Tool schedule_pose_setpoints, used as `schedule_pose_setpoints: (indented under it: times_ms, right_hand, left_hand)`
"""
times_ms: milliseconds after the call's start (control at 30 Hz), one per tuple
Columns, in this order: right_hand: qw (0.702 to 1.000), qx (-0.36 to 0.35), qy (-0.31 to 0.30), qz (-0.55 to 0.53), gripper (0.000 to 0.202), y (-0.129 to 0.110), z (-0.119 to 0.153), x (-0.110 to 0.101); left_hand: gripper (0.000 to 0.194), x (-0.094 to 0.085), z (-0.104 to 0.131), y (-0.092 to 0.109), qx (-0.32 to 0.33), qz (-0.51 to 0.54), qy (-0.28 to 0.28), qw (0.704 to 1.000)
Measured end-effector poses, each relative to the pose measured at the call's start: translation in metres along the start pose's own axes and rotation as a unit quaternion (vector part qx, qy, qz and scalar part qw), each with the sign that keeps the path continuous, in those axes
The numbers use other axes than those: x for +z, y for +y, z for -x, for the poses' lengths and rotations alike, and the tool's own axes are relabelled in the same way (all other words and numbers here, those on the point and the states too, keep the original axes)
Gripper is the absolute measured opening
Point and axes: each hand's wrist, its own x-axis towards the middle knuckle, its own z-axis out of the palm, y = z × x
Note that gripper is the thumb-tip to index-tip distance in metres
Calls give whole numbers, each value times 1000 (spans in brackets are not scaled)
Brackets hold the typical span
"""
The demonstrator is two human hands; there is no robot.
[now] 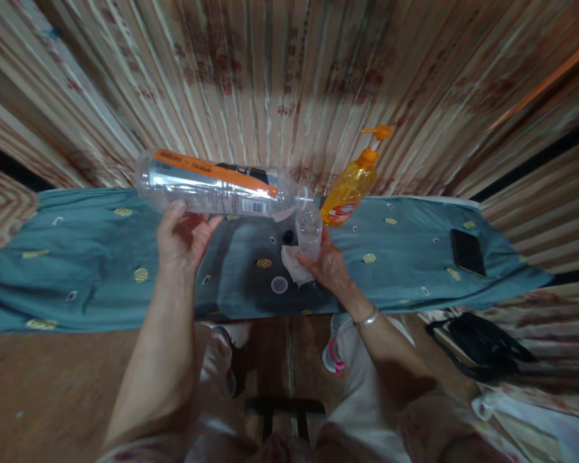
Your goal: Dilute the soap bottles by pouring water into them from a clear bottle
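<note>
My left hand (186, 238) grips a large clear plastic bottle (212, 186) with an orange and silver label from below. The bottle lies nearly level, its neck pointing right. At its mouth is a small clear container (309, 231), held upright in my right hand (325, 260). Whether the two rims touch, I cannot tell. A crumpled white cloth or tissue (295, 265) is beside my right fingers. Just left of these are a small black cap (288, 237) and a round translucent lid (279, 285). An orange pump bottle (350, 190) stands behind my right hand.
A teal patterned cloth (101, 257) covers the narrow table. A dark phone-like slab (468, 251) lies at its right end. Striped curtains (251, 83) hang behind and at the sides. On the floor at right is a black bag (487, 341).
</note>
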Motion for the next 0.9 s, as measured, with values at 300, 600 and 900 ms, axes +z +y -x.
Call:
schedule_pose_setpoints:
  times_ms: [300, 600, 900]
  right_hand:
    - [1000, 3, 3, 0, 103, 0, 0, 1]
    - [1000, 6, -3, -1, 104, 1, 0, 0]
    - [1000, 11, 5, -5, 105, 3, 0, 3]
  left_hand:
    - [34, 1, 0, 0, -8, 0, 4, 1000]
    - [31, -4, -2, 0, -12, -19, -23, 999]
    - [26, -3, -1, -1, -9, -6, -10, 1000]
